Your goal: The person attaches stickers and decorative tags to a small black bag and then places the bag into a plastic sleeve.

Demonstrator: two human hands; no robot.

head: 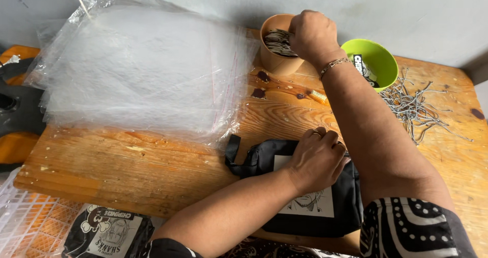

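A black pouch (335, 207) with a white printed panel lies at the near edge of the wooden table (127, 161). My left hand (317, 159) rests curled on its top edge, fingers closed around the fabric. My right hand (311, 34) reaches far back and its fingertips dip into a tan paper cup (277, 60) filled with small dark tags. What the fingers pinch is hidden by the hand. A bracelet circles that wrist.
A thick stack of clear plastic bags (137, 70) covers the left of the table. A green bowl (378, 62) stands behind my right arm, with a heap of grey strings (414, 108) to its right. Another black pouch (109, 232) lies below the table's near edge.
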